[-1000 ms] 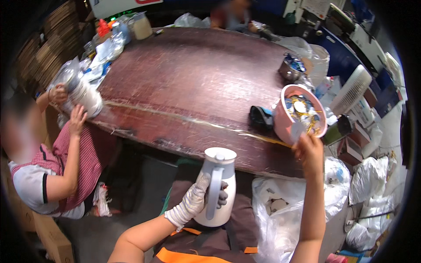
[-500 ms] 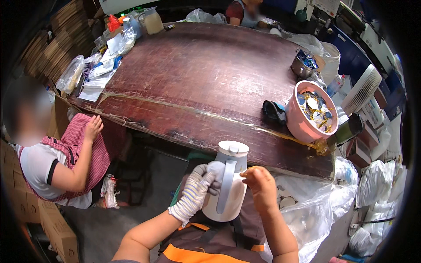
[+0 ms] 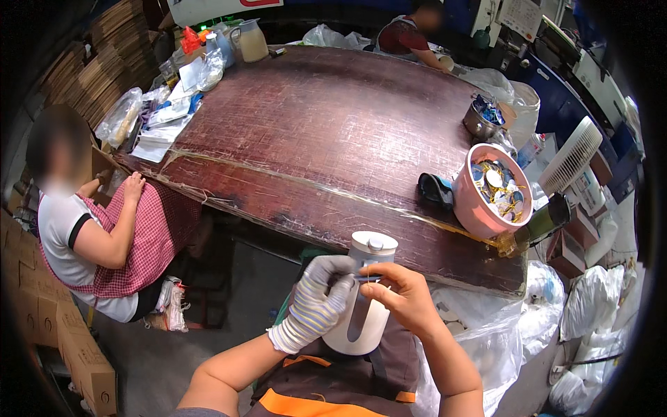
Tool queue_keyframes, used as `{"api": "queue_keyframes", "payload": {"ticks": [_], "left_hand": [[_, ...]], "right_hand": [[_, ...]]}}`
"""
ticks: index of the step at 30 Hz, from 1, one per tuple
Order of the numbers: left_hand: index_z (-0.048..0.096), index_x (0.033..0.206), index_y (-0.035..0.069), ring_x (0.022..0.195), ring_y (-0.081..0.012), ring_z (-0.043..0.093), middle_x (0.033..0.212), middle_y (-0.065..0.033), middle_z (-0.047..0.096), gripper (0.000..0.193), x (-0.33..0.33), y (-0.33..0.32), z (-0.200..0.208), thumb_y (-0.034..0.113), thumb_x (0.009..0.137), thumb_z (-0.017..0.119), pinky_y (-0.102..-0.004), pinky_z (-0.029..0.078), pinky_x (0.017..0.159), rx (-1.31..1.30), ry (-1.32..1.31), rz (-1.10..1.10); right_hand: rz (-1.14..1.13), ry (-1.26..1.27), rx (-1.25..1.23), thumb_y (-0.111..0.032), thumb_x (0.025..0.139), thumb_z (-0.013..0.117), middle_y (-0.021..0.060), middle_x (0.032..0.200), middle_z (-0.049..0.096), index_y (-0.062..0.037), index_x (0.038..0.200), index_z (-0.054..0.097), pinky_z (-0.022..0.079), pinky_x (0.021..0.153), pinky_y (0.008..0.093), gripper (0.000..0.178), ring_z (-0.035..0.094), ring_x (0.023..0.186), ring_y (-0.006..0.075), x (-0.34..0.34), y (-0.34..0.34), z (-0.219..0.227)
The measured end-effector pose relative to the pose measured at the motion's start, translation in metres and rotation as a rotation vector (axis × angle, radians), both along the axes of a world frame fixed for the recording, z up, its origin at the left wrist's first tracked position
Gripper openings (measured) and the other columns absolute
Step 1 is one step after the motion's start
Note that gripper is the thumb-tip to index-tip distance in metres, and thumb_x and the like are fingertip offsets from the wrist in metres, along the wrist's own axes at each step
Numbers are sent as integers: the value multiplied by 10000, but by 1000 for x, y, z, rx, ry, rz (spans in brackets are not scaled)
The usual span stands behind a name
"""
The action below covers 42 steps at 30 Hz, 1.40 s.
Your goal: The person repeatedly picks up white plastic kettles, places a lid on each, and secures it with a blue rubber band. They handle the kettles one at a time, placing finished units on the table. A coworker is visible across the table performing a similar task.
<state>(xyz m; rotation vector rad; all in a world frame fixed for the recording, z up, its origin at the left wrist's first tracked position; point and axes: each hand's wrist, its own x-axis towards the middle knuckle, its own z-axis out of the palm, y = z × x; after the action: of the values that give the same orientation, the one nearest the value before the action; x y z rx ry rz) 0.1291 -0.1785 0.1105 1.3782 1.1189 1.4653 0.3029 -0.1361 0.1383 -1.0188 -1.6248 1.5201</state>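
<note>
A white jug [image 3: 356, 333] with a grey handle and a white lid stands upright at my lap, close to the table's front edge. My left hand [image 3: 318, 295], in a striped glove with grey fingers, is closed beside the top of the handle; what its fingertips hold is hidden. My right hand [image 3: 397, 292] is bare and pinches a thin yellow string [image 3: 369, 279] in front of the upper handle. The two hands' fingertips nearly meet there.
On the dark wooden table [image 3: 313, 118], a pink tub [image 3: 479, 208] holds round tags with yellow strings. A metal pot [image 3: 479, 121] and a black object [image 3: 435, 190] are near it. A person in a checked apron [image 3: 149, 236] sits left; another person [image 3: 406, 38] is beyond the far edge. Plastic bags [image 3: 479, 347] lie right.
My right hand has moved left, across to the upper handle. The round grey-white tag seen in my left fingers is now hidden. The far person has leaned over the table.
</note>
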Motion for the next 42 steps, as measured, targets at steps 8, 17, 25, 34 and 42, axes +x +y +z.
{"api": "queue_keyframes", "payload": {"ticks": [8,17,25,34,42], "left_hand": [[412,1366,59,790,-100,600,1051,-35,574,611,0,-1,-13,193,858,724,-256,529,716,-678,-574,-297],[526,1302,13,732,-58,585,978,-38,662,434,-40,-12,4,43,892,667,-190,479,606,-693,-453,-107],[601,1157,17,696,-57,580,911,-39,665,430,-50,4,18,173,807,796,-193,468,552,-713,-58,-50],[599,1158,-13,953,-146,637,1076,-107,659,400,-49,-10,8,36,803,777,-267,531,867,-600,-251,4],[610,1173,33,892,-109,637,1037,-55,679,439,-122,22,84,94,782,799,-244,536,756,38,-194,379]], "right_hand": [[-275,-415,488,-176,757,790,89,819,656,-44,805,636,480,715,337,209,613,785,252,16,10,-10],[-200,33,-167,-128,806,783,-18,760,631,-46,770,610,442,661,207,195,553,725,48,43,-21,-87],[-111,130,-259,-113,815,780,8,812,650,-35,786,605,452,718,214,194,568,782,54,24,-51,-77],[-63,227,-287,-71,856,725,32,908,635,-17,932,609,470,758,238,149,582,835,85,34,-61,-83],[-42,250,-383,-81,907,635,61,959,655,4,1024,608,485,793,247,147,615,873,115,42,-54,-87]]}}
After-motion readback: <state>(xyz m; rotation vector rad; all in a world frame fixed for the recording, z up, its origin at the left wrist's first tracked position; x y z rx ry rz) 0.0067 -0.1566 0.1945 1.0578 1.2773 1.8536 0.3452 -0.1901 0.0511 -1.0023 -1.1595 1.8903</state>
